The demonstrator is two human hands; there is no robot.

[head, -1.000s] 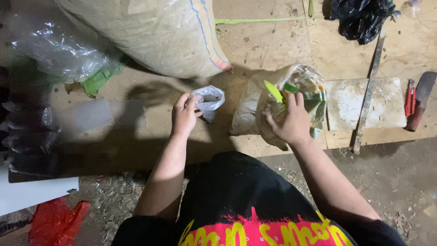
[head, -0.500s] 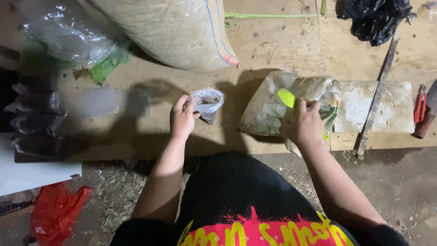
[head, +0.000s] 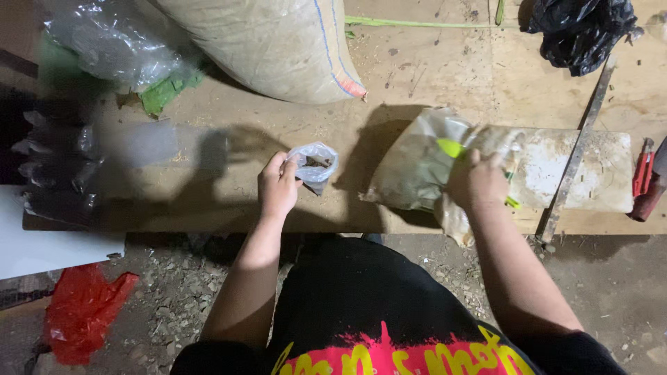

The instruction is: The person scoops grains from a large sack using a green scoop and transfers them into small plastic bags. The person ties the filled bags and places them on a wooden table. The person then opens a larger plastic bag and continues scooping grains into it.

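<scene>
Your left hand point(head: 278, 187) pinches the small clear plastic bag point(head: 314, 163) open; your right hand point(head: 476, 182) grasps the large plastic bag point(head: 410, 170) on the surface point(head: 431, 76).

Clutter around a plywood counter point(head: 445, 69)

A big woven sack point(head: 271, 42) lies at 12 o'clock, with crumpled clear plastic point(head: 111, 42) over a green scrap point(head: 163, 94) at 10 o'clock. A black plastic bag point(head: 580, 31) sits at 1 o'clock, a long metal bar point(head: 577, 156) slanting below it, and red-handled pliers point(head: 643, 167) at 3 o'clock. A red bag point(head: 80, 316) lies on the gravel floor point(head: 174, 292) at 8 o'clock.
</scene>
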